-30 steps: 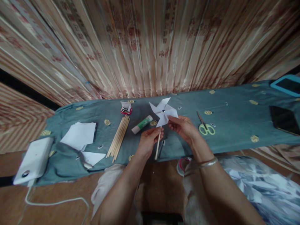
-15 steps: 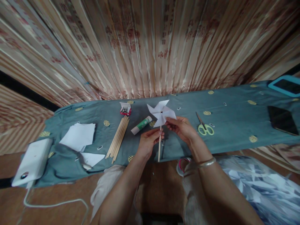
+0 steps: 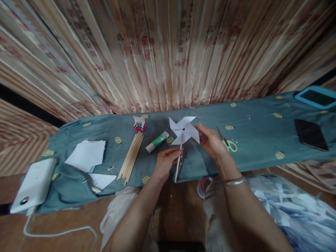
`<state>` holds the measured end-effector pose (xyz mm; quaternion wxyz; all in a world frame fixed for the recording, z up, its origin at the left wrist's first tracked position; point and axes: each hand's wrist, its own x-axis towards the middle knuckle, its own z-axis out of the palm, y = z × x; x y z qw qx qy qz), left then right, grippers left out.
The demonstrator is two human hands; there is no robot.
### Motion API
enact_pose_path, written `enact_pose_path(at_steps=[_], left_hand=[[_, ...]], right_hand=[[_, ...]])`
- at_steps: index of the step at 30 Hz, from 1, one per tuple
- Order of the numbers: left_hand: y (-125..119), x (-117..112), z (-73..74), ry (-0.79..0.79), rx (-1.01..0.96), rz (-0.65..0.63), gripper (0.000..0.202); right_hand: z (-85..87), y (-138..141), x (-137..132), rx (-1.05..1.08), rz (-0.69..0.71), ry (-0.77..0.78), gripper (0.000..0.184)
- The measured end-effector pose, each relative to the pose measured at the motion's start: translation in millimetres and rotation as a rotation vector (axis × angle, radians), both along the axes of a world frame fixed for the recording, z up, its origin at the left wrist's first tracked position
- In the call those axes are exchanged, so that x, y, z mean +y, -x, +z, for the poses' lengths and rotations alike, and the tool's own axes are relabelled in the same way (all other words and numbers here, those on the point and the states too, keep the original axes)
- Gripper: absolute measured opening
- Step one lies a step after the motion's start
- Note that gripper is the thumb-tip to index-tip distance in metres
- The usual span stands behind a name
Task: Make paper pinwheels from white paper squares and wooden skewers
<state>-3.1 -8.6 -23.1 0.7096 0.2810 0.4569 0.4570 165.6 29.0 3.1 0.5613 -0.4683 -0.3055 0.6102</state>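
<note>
A white paper pinwheel (image 3: 181,134) with a shiny pin at its centre stands on a thin wooden stick (image 3: 177,169), tilted slightly over the table's front part. My left hand (image 3: 168,161) is closed around the stick just below the blades, thumb and fingers pinching it. At the pinwheel's right edge is my right hand (image 3: 211,140), its fingers loosely bent and apart, the fingertips at a blade's edge. Whether they touch the paper is hard to make out. A glue stick (image 3: 157,141) lies left of the pinwheel, and green-handled scissors (image 3: 229,145) lie partly behind my right hand.
On the cloth-covered table (image 3: 257,133) are several wooden sticks (image 3: 131,157), a small open box of pins (image 3: 139,124), white paper sheets (image 3: 88,154), a white device with a cable (image 3: 35,185), a black phone (image 3: 311,134) and a blue-framed tablet (image 3: 317,97). A curtain (image 3: 168,52) hangs behind.
My right hand has moved slightly right, off the lower right blade it was pinching. The pinwheel's blades have turned, and its stick leans more to the right. My left hand keeps its grip.
</note>
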Motion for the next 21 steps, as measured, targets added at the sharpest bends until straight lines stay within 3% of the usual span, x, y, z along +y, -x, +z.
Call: enact_pose_path(at_steps=[21], left_hand=[[0.1, 0.6, -1.7, 0.003, 0.020, 0.022, 0.041]], right_hand=[[1.2, 9.9, -2.8, 0.040, -0.016, 0.040, 0.030]])
